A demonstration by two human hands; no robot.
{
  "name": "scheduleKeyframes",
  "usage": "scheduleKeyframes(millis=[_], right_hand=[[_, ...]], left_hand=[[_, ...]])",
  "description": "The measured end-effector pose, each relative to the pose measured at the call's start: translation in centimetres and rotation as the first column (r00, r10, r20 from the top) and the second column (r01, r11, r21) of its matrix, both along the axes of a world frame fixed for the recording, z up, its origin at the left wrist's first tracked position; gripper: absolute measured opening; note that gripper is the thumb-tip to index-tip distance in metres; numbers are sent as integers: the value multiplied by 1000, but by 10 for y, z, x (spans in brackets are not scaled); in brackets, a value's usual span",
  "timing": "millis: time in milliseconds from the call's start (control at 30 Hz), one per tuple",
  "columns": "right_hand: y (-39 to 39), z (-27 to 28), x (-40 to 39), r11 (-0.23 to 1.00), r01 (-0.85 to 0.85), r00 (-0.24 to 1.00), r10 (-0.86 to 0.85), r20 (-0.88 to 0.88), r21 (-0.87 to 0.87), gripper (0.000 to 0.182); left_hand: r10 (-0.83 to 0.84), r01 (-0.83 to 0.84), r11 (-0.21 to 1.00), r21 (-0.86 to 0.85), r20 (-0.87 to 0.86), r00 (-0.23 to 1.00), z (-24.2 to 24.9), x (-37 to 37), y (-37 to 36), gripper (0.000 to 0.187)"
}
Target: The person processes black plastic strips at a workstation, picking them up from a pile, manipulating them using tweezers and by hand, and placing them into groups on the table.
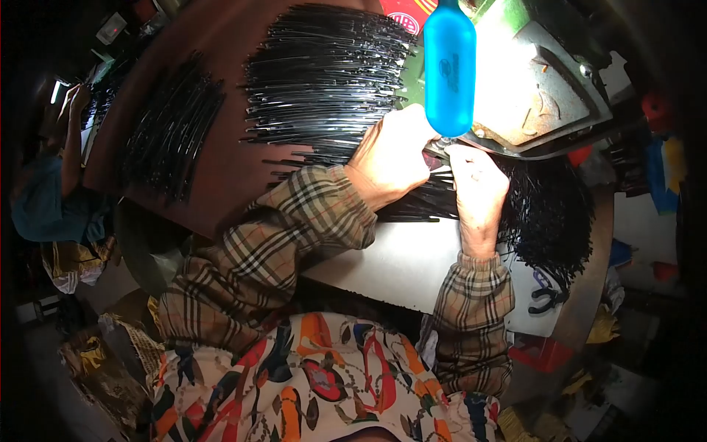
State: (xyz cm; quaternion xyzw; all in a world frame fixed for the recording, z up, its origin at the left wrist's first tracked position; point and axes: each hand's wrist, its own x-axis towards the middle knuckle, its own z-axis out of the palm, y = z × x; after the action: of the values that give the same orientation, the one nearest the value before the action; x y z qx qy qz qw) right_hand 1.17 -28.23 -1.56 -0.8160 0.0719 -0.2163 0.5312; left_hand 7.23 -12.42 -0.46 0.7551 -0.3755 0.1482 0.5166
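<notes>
My left hand [392,158] and my right hand [479,190] meet just under a bright blue, rounded machine part [450,70]. The fingers of both are pinched close to a small metal tip [444,143] at its lower end. What they grip is small and washed out by the lamp light, so I cannot make it out. Thin black strips [434,197] lie below and between my hands. A large layered pile of similar glossy black strips [324,81] is beyond my left hand. To the right of my right hand is a dense dark bundle of thin strips [549,214].
A grey metal machine plate [563,96] holds small scraps at the upper right. Another black strip pile [173,129] lies left on the brown tabletop [228,173]. Blue-handled pliers [545,292] rest on the pale front board [390,258]. Another person's arm [72,136] is at far left.
</notes>
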Motion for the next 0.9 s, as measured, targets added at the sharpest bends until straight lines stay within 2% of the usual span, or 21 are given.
scheduleKeyframes(millis=[100,200,300,433,533,800,900], right_hand=[[-4,3,2,999,-31,999,32,-15,33,12],[-7,-2,3,999,-42,999,42,6,27,12],[-6,-2,2,999,-39,999,39,24,-6,11],[-5,-2,3,998,-46,997,49,63,-38,11],[-6,-4,4,998,-42,997,45,67,-56,11],[-7,-2,1,997,-43,998,45,34,-64,10],[-8,-8,3,995,-52,986,65,154,-88,11]], left_hand=[[-4,3,999,40,6,1000,13,-4,1,26],[-34,37,998,-59,58,998,14,-3,0,26],[-11,10,1000,22,61,998,13,-3,0,28],[-23,23,1000,3,87,996,13,-3,1,30],[-22,21,999,36,34,999,12,-4,2,30],[93,-115,974,194,119,989,8,-5,-4,28],[125,-154,975,159,179,976,10,-6,-4,28]])
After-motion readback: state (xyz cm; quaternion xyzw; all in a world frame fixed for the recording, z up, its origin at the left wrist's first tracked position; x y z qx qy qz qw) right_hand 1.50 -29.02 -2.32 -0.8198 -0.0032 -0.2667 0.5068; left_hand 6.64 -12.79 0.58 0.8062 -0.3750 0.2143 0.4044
